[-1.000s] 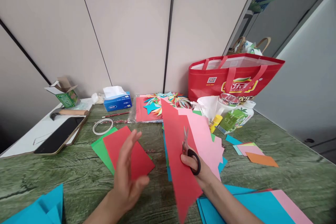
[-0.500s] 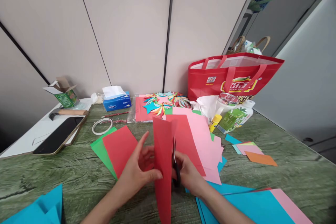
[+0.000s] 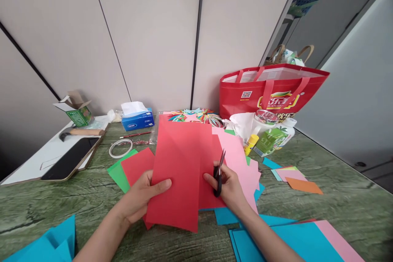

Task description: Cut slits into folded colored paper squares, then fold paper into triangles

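Note:
My left hand (image 3: 138, 198) grips a red paper sheet (image 3: 176, 168) by its left side, thumb on the front. The sheet is tilted up with its broad face toward me. On its right, my right hand (image 3: 231, 190) is closed around black-handled scissors (image 3: 219, 177), whose blades point up. The right thumb reaches toward more red paper (image 3: 208, 194); I cannot tell whether that is a separate piece. Behind it lie pink sheets (image 3: 236, 157). A smaller red sheet (image 3: 137, 163) and a green sheet (image 3: 118, 176) are partly covered to the left.
Blue sheets (image 3: 291, 239) and folded blue paper (image 3: 57, 241) lie at the near sides. Behind are a tape roll (image 3: 111, 150), tissue box (image 3: 138, 121), glue stick (image 3: 251, 142) and red bag (image 3: 235, 98). A phone (image 3: 72, 159) and hammer-like tool (image 3: 82, 131) sit left.
The red sheet has turned from nearly edge-on to face me. My left hand has shifted left and down with it, while my right hand has moved slightly right with the scissors.

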The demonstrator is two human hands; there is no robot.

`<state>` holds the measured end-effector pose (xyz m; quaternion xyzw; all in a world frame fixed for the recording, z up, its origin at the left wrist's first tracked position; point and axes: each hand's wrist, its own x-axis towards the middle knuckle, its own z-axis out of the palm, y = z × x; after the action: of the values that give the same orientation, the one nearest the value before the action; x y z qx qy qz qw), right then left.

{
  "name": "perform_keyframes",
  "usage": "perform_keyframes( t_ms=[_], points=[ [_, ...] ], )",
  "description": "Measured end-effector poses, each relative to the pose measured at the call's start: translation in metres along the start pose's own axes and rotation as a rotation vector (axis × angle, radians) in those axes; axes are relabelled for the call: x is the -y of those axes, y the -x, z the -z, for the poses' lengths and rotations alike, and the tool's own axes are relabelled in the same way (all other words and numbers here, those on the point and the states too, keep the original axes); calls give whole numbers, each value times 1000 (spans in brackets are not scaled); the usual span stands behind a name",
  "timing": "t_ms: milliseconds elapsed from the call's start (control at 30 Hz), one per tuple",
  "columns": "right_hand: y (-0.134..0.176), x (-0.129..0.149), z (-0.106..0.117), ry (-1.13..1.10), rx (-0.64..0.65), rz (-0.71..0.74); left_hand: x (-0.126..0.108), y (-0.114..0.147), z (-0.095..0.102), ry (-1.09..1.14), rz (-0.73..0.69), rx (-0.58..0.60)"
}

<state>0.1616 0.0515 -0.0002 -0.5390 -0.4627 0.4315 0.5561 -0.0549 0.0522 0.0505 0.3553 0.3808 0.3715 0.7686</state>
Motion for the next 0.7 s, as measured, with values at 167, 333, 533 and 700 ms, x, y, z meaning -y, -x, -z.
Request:
perform_keyframes(
  t_ms=[167, 333, 533, 700],
  points=[
    [-7, 0, 8, -71, -148, 46, -5, -9, 5, -54, -39, -193],
    [-13, -2, 14, -89, -200, 44, -9, -11, 13, -89, -42, -226],
    [-8, 3, 16, -147, -175, 90, -12, -15, 12, 19, -306, -475],
    [10, 5, 1, -268, 497, -20, -16, -17, 9, 145, -478, -643]
  ],
)
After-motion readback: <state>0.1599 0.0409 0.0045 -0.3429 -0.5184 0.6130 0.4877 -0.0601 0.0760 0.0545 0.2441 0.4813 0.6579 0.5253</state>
